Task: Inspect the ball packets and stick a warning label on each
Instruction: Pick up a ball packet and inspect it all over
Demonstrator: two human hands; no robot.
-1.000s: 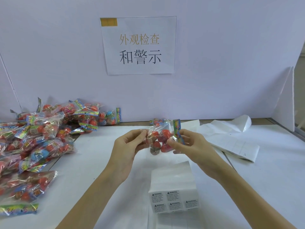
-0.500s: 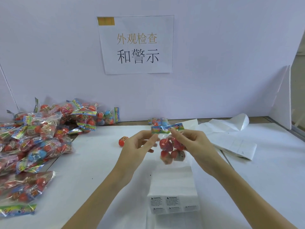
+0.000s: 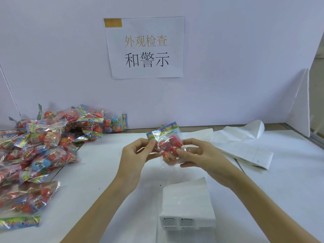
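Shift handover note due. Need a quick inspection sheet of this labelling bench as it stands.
Surface: white table, wood strip showing at the back.
Job's things: one ball packet held above the table; pile of packets at left; warning label stack at front.
Clutter: loose white sheets at right.
Hands: left hand pinches the packet near its header; right hand grips its bag.
Cables: nothing seen.
Surroundings: white partition with a printed sign.

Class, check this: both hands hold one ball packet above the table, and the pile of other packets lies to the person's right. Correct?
Not quite. In the head view both hands hold the ball packet, but the pile lies to the person's left.
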